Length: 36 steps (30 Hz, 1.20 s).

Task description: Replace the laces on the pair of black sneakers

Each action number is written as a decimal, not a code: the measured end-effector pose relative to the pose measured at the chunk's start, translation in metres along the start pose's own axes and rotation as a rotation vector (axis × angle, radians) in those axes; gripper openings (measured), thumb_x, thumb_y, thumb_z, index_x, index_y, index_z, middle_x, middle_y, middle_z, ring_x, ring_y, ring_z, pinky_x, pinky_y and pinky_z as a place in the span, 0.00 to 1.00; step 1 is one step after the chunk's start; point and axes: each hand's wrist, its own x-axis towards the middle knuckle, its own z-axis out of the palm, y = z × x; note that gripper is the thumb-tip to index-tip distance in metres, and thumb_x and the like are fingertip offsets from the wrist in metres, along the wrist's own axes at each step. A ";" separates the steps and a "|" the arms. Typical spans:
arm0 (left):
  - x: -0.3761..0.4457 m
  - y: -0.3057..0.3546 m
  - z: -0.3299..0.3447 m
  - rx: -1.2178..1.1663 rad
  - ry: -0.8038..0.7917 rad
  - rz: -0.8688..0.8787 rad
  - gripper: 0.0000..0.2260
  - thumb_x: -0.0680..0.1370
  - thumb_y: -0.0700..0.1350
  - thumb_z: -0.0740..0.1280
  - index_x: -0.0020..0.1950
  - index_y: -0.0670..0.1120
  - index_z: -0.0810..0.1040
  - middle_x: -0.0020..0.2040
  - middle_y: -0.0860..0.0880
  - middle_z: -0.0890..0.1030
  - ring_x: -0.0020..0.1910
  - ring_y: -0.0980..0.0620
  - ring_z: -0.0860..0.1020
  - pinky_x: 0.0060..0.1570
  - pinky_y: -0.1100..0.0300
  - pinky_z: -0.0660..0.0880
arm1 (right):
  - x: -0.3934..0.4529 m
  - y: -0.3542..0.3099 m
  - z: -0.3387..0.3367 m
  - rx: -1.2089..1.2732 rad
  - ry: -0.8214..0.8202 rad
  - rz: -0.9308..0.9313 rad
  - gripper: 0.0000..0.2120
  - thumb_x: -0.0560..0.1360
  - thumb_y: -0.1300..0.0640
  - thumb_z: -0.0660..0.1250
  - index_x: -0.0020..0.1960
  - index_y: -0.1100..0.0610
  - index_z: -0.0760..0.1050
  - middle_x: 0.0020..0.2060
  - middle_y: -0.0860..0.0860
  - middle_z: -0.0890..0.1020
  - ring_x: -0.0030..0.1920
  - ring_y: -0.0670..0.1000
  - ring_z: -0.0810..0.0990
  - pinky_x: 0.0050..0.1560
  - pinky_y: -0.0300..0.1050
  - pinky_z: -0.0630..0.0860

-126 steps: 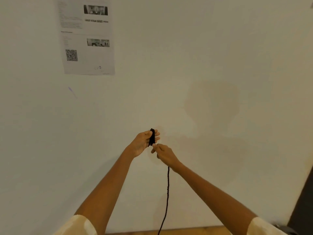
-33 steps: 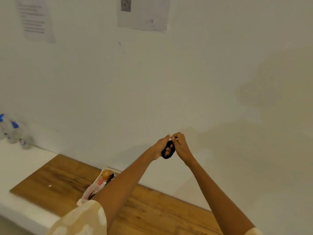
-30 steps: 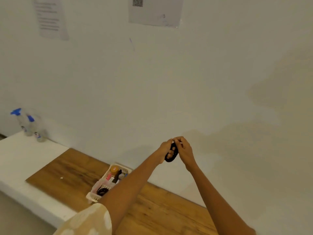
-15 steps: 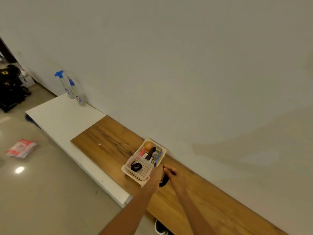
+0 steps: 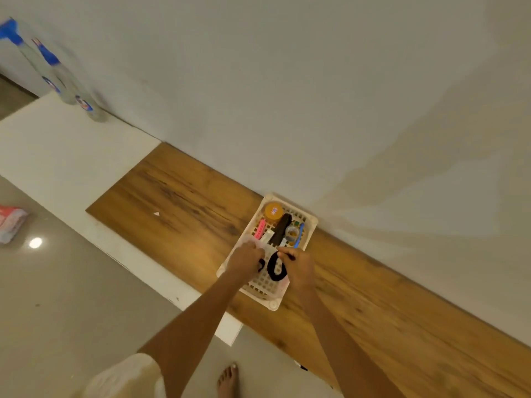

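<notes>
1. Hanging from the right hand (image 5: 298, 268), a coiled black lace (image 5: 275, 268) forms an oval loop just above the near half of a white perforated basket (image 5: 272, 303); whether the loop touches the basket floor cannot be told.
2. Right hand: fingers curled, pinching the top of the coil between thumb and fingertips.
3. Left hand (image 5: 244, 259): fingers curled inward over the basket's near-left part, with a small dark piece (image 5: 261, 265) showing at the fingertips; what that piece is cannot be told, nor whether it is gripped.
4. Basket contents, far half: an orange round tin (image 5: 273, 211), a black elongated item (image 5: 281, 228), a pink stick (image 5: 261, 228), a blue strip (image 5: 299, 235), a small clear jar (image 5: 292, 232).
5. Basket sits on a wooden board (image 5: 178, 202), its far end close to a pale wall (image 5: 287, 96).
6. Board adjoins a white slab (image 5: 57, 145) to the left; two clear spray bottles with blue heads (image 5: 51, 70) stand at the slab's far end, blurred.
7. Grey glossy floor (image 5: 71, 297) below; a red-and-white packet (image 5: 11, 225) lies at the left edge, a bare foot (image 5: 228, 379) at the bottom.
</notes>
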 end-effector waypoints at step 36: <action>-0.051 0.012 0.031 0.146 0.267 -0.095 0.15 0.75 0.48 0.69 0.60 0.46 0.75 0.58 0.48 0.76 0.55 0.49 0.75 0.56 0.56 0.73 | -0.055 0.036 0.009 -0.481 0.113 -0.214 0.14 0.76 0.60 0.66 0.61 0.58 0.76 0.57 0.56 0.76 0.58 0.57 0.74 0.55 0.48 0.73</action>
